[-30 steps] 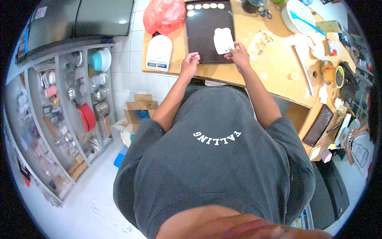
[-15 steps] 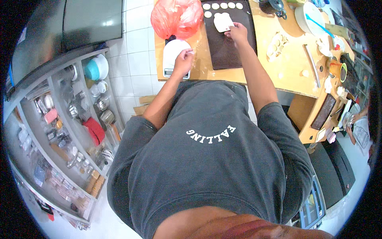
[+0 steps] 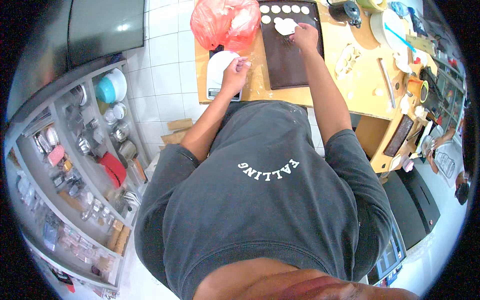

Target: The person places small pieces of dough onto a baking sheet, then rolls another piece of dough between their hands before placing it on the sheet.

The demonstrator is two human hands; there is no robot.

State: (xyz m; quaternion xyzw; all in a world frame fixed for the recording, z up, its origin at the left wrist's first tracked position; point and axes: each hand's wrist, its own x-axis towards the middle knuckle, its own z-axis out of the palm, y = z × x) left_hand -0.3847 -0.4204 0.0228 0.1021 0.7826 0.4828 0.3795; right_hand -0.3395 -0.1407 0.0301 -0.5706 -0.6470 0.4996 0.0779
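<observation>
My right hand point(image 3: 305, 39) grips a flat white piece point(image 3: 284, 27) over the dark baking tray point(image 3: 290, 67); pale scalloped shapes appear to lie on its far end. Several small pale scalloped rounds point(image 3: 275, 9) sit in rows at the tray's far end. Closed over the white digital scale point(image 3: 217, 67), left of the tray, is my left hand point(image 3: 235, 75), fingertips pinched on something small that I cannot make out. A red plastic bag point(image 3: 222, 22) lies behind the scale.
On the wooden table point(image 3: 350, 92) are dough scraps point(image 3: 347, 60), a white bowl point(image 3: 380, 30) with a blue utensil, a metal bar point(image 3: 385, 80) and assorted containers. Loaded shelves point(image 3: 75, 165) stand left. A co-worker point(image 3: 447, 160) is at the far right, handling something round.
My right hand has carried the white piece up the tray toward the rounds and tilted it. My left hand has moved from the tray's near corner to above the scale.
</observation>
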